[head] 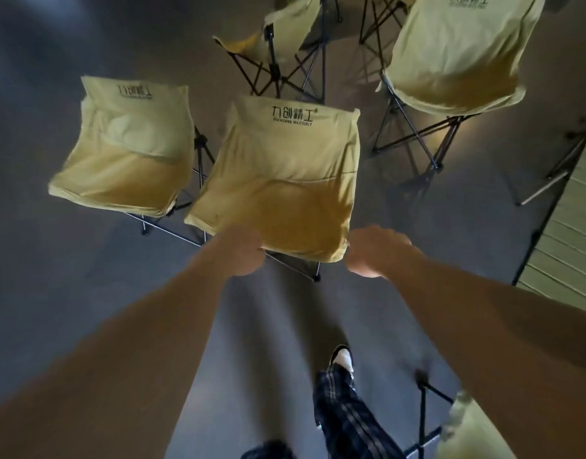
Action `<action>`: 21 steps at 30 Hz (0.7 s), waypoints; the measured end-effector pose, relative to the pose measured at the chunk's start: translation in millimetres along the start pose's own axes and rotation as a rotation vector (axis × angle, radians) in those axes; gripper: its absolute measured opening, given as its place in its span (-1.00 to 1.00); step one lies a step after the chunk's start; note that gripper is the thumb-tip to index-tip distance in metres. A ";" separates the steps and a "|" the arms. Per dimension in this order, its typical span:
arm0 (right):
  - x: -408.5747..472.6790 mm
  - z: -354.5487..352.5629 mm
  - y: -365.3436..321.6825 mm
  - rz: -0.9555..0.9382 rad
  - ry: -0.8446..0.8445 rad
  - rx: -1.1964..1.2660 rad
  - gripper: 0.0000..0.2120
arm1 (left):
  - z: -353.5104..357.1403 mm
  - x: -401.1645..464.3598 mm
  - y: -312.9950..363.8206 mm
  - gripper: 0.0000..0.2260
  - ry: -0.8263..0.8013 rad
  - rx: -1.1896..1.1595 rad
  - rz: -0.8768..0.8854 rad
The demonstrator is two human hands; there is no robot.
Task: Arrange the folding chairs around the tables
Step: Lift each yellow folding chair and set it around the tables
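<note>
From the head camera, the left hand (243, 251) and the right hand (374, 251) each gripped a front corner of the middle folding chair (278, 180) (beige fabric, black printed lettering), which stood on the dark floor (53, 276) just beside a second chair (126, 150), a slatted table (563, 240) off to the right.

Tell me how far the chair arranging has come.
Both hands, left hand and right hand, grip the front edge of the middle chair, so that one is in hand. The left chair and right chair already stand open. Only a table edge shows, so what remains is unclear.
</note>
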State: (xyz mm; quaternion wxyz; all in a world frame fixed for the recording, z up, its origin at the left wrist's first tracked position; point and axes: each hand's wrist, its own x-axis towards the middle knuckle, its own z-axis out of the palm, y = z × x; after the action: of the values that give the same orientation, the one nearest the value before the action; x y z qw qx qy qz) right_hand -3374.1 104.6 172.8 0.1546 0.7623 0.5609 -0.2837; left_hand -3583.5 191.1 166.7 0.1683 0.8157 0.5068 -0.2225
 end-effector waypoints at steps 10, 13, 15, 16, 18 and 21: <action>166.0 -155.0 31.0 -0.056 0.056 -0.041 -0.85 | -125.9 177.3 25.6 -0.62 0.034 -0.270 -0.078; 211.6 -183.1 40.4 -0.029 0.071 -0.033 -0.87 | -151.0 233.1 38.1 -0.56 0.039 -0.318 -0.080; 236.7 -198.3 45.6 -0.043 0.039 -0.047 -0.85 | -164.7 261.1 49.7 -0.54 0.003 -0.353 -0.082; 246.5 -203.3 48.1 -0.052 0.027 -0.036 -0.86 | -169.9 271.9 55.3 -0.51 -0.016 -0.367 -0.081; 274.1 -216.4 57.4 -0.068 0.006 -0.025 -0.88 | -181.6 296.8 68.4 -0.50 -0.026 -0.393 -0.100; 309.1 -228.5 76.2 -0.085 -0.026 -0.011 -0.88 | -191.7 333.2 88.2 -0.54 -0.030 -0.445 -0.136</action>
State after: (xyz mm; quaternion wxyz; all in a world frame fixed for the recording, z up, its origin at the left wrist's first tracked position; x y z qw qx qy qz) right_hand -3178.2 443.7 160.1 0.1540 0.7329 0.5924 -0.2968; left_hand -3338.0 499.6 155.1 0.3361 0.7189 0.5948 -0.1281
